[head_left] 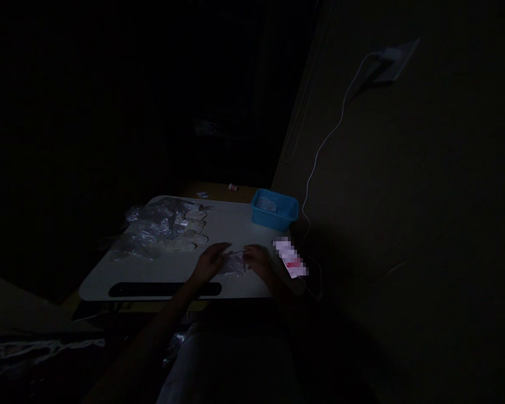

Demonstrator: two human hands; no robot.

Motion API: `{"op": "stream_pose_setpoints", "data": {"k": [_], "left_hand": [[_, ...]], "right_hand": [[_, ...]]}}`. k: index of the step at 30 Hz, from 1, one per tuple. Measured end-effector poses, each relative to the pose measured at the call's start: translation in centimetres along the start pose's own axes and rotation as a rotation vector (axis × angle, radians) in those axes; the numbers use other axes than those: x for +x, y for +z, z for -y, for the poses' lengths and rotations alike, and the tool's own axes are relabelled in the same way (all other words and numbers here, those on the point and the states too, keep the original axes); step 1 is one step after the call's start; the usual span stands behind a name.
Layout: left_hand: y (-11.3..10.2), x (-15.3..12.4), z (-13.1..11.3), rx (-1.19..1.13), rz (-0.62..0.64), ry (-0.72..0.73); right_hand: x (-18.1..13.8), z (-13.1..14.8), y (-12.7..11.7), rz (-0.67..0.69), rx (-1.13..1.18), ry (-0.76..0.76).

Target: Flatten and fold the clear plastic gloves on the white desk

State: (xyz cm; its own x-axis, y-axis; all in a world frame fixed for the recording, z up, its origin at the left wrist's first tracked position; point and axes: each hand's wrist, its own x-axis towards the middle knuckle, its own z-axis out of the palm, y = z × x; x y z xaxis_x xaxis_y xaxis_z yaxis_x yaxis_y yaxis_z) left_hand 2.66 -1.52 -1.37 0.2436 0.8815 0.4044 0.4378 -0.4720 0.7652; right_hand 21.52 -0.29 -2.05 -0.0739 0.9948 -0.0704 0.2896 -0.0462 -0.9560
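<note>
A small clear plastic bag (233, 264) lies between my two hands, low over the white table. My left hand (211, 261) has its fingers closed on the bag's left edge. On the other side, my right hand (257, 260) pinches the bag's right edge, where a thin dark strip runs down. What the bag contains, if anything, is too dark to make out. To the left spreads a heap of crumpled clear plastic bags (160, 220), with several pale flat pieces (196, 226) along its right side.
A blue plastic basket (274, 216) with clear plastic inside stands at the back right of the white table (231, 221). Near the right edge lies a lit phone (290, 257). A white cable (317, 152) hangs from the wall socket. Along the front edge runs a black slot (164, 289).
</note>
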Motion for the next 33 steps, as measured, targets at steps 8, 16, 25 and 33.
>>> {"op": "stream_pose_setpoints", "data": {"k": [8,16,25,33], "left_hand": [[0.6,0.0,0.6,0.308,0.16,0.17],[1.6,-0.7,0.4,0.622,0.305,0.173],[1.8,-0.5,0.4,0.699,0.225,0.162],[1.7,-0.3,0.4,0.654,0.097,0.176]], "right_hand": [[-2.8,1.2,0.0,-0.056,-0.668,-0.398],[-4.5,1.1,1.8,0.029,-0.961,-0.563],[-4.3,0.6,2.0,-0.013,-1.14,-0.51],[-2.4,0.0,0.5,-0.147,-1.146,-0.419]]}}
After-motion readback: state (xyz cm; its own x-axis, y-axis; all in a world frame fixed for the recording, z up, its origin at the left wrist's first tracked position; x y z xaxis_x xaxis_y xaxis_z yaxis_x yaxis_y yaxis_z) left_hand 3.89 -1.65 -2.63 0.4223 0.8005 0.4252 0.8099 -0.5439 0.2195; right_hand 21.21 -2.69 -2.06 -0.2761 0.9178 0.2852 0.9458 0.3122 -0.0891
